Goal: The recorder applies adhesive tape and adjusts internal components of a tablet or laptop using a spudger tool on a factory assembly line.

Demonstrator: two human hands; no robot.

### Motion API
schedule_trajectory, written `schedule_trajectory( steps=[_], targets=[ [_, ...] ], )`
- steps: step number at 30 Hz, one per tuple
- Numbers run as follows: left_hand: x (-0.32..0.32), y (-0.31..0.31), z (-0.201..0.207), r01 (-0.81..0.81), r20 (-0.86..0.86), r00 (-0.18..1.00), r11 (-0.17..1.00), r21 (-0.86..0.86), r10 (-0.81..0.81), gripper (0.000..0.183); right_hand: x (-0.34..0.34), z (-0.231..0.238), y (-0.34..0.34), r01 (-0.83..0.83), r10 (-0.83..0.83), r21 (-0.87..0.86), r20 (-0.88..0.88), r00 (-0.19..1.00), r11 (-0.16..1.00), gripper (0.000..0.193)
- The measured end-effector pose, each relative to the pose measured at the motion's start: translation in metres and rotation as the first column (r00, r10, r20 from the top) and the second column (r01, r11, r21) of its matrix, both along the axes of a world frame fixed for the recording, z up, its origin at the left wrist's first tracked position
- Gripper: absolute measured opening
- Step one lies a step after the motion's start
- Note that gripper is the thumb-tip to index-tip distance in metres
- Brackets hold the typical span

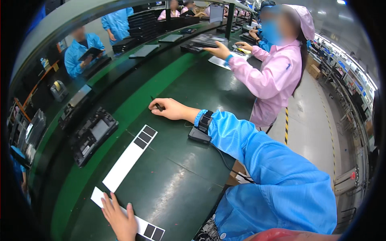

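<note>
The left hand (121, 220) lies flat, fingers spread, on the lower white strip (142, 227). The right hand (172, 109) pinches a small dark tool (158, 106). The upper white strip (124, 162) lies between the hands, long axis slanting up rightward, left hand nearer. Bench (189, 176): dark green. A pink-clad co-worker (277, 76) stands beyond, upper right.

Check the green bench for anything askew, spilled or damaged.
Nothing plainly wrong stands out: no spill or damage shows. At most, the black-patched strip under the left hand lies askew to the other white strip beyond it.
</note>
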State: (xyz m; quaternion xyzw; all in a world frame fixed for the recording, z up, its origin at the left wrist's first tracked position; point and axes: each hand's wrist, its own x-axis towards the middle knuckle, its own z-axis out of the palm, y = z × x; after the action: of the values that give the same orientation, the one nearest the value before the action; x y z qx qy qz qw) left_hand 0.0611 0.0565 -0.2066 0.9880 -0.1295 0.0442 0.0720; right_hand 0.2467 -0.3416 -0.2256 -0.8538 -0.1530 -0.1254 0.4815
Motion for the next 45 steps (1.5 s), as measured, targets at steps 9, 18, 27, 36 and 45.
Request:
schedule_trajectory(
  steps=[9,18,27,36,45],
  targets=[
    [0.004,-0.006,-0.01,-0.038,-0.022,0.999,0.998,-0.056,0.037,0.064,-0.023,0.01,-0.003,-0.037,0.043,-0.162,0.034,0.998,0.986,0.031],
    [0.001,-0.01,-0.003,-0.052,-0.04,0.998,0.997,-0.049,0.05,0.063,-0.003,0.004,-0.01,0.054,-0.014,-0.192,0.201,0.98,0.98,0.024],
    [0.007,-0.012,-0.003,-0.033,-0.031,0.999,0.999,-0.042,0.032,0.065,0.069,-0.004,-0.054,0.433,-0.223,-0.362,0.495,0.84,0.826,0.037],
    [0.005,-0.004,-0.008,-0.014,-0.011,1.0,0.997,-0.08,0.014,0.069,0.153,-0.014,-0.101,0.531,-0.477,-0.434,0.237,0.847,0.728,0.065],
    [0.005,0.0,-0.02,0.032,0.062,0.998,0.993,-0.118,-0.025,0.067,0.1,0.014,-0.106,0.479,-0.36,-0.344,0.356,0.862,0.807,0.038]
  ],
)
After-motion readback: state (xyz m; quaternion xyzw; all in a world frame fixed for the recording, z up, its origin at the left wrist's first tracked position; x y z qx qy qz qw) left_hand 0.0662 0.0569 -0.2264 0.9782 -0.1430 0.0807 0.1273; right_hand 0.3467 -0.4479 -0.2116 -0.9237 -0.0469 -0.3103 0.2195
